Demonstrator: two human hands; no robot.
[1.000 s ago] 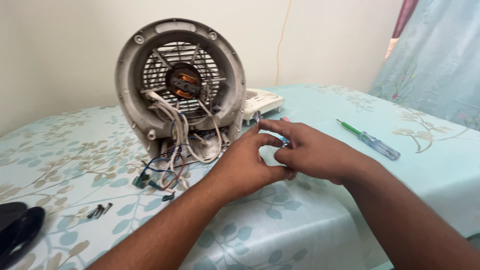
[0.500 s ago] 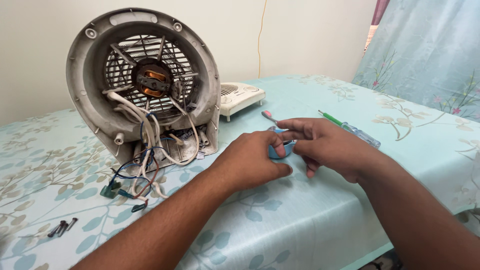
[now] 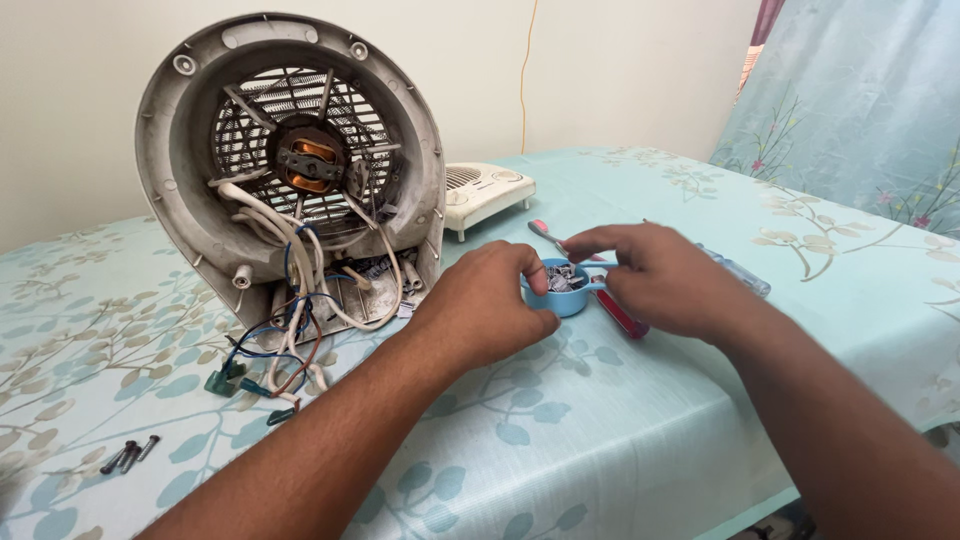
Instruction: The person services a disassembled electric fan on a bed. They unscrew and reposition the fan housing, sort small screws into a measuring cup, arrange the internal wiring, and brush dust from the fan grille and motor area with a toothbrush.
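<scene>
Head view. The small blue cup sits on the desk between both hands, loaded with small metal parts. Risk: a sideways nudge from either hand could tip the cup and scatter the parts across the patterned cloth (hard to spot there). The left hand curls around the cup's near rim, fingers closed on it. The right hand reaches in from the right, fingertips pinched at the rim above a red-handled screwdriver. The opened fan heater stands just left, its wires trailing loose.
</scene>
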